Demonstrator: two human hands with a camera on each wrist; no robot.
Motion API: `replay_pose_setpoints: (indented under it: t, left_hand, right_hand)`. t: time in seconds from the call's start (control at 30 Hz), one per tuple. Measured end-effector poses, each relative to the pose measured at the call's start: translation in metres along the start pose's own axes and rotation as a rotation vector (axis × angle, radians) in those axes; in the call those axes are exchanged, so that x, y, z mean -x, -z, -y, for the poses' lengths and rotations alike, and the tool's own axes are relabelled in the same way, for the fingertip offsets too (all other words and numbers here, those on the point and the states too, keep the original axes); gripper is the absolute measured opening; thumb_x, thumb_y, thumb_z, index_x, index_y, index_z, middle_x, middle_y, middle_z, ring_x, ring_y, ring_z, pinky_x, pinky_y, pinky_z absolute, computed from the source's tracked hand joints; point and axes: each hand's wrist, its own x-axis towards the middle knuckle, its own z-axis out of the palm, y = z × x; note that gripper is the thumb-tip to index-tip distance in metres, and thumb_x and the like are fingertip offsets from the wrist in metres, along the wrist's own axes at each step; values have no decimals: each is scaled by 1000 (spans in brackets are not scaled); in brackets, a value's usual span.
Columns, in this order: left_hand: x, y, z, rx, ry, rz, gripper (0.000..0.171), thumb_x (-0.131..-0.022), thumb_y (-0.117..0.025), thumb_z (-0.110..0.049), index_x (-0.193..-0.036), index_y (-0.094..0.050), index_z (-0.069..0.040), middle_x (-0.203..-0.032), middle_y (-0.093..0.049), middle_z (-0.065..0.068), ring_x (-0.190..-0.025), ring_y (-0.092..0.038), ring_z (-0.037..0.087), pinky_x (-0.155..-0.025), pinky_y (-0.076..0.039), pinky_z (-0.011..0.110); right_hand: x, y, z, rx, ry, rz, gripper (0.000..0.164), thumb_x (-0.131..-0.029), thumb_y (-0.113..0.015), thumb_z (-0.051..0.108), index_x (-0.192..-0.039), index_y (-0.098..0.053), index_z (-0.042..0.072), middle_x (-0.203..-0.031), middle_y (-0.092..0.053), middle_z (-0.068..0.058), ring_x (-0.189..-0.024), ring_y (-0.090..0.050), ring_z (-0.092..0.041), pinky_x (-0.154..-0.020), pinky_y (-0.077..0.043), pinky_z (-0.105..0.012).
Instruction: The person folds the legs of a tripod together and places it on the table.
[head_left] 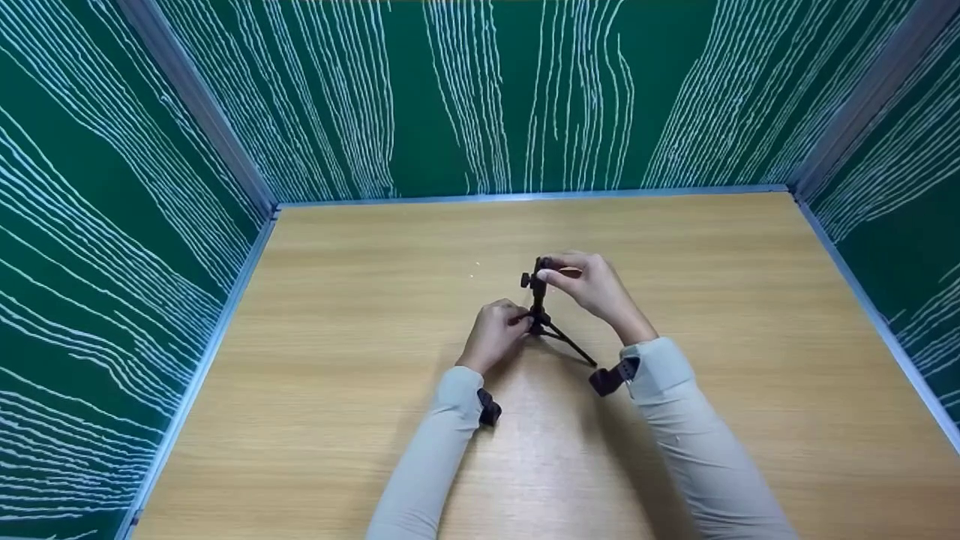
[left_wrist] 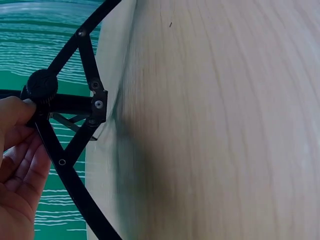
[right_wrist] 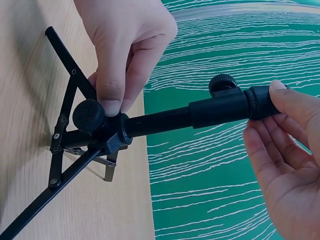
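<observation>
A small black tripod (head_left: 539, 296) stands on the table with its legs spread. My left hand (head_left: 495, 334) pinches the collar at the hub where the legs meet, beside a round knob (left_wrist: 42, 85). Higher up, my right hand (head_left: 598, 289) holds the top end of the column (right_wrist: 160, 121) between thumb and fingers. A second knob (right_wrist: 222, 82) sticks out from the thicker upper sleeve, just below the right fingers. Hinged braces (left_wrist: 89, 62) join the legs to the bottom of the centre post.
The wooden table (head_left: 337, 337) has a pale metal edge along the back and sides. Green walls with white wavy lines (head_left: 465, 90) enclose it. Tiny light specks (head_left: 478, 263) lie left of the tripod. Each wrist carries a black strapped device (head_left: 611, 379).
</observation>
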Motion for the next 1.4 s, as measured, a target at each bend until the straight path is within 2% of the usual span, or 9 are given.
replay_pose_setpoints:
  t: [0.57, 0.83, 1.03, 1.4]
  left_hand:
    - [1, 1, -2, 70, 25, -26, 16, -87, -66, -6, -98, -74, 3, -86, -70, 11, -79, -65, 21, -73, -55, 26]
    - [1, 1, -3, 35, 10, -35, 14, -87, -66, -8, -96, -74, 0, -87, -70, 9, -81, -66, 19, -75, -54, 25]
    - [-1, 3, -4, 38, -12, -60, 13, -88, -66, -9, -94, -75, -2, -86, -70, 8, -79, -65, 18, -73, -54, 23]
    - [-1, 4, -6, 46, -11, -56, 13, -87, -67, -8, -93, -75, -1, -88, -71, 10, -81, -67, 19, -75, -55, 23]
  right_hand:
    - [0, 1, 0, 8, -7, 5, 35, -90, -68, 20, -119, -66, 1, -124, -63, -18, -110, -64, -31, -95, -53, -38]
    - [1, 0, 1, 7, 3, 1, 34, -90, -68, 20, -118, -67, 0, -123, -64, -19, -110, -64, -31, -95, -53, -38]
    - [1, 1, 1, 3, 21, -16, 33, -90, -68, 18, -118, -67, 0, -120, -65, -19, -108, -65, -31, -94, -53, -38]
    - [3, 1, 2, 10, 8, -14, 34, -90, -68, 18, -119, -66, 1, -122, -65, -18, -108, -64, -31, -93, -54, -37]
